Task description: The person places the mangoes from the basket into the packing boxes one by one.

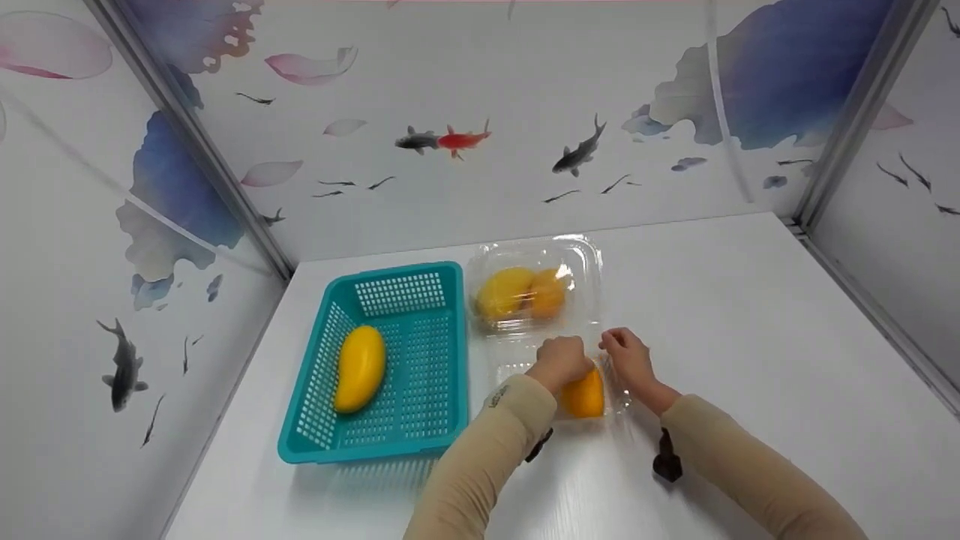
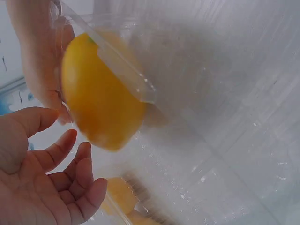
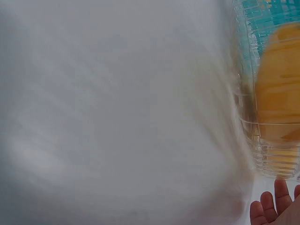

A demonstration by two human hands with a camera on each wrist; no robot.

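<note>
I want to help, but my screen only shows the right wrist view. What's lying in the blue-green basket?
Observer: One long yellow fruit lies in the blue-green basket.
Child: Where's the left hand? I can't see it!
Observer: The left hand is right by the near orange fruit.
Child: How many other fruits are there, farther away?
Observer: Two, side by side at the far end of the clear container: a rounder yellow fruit and a second orange fruit.
</note>
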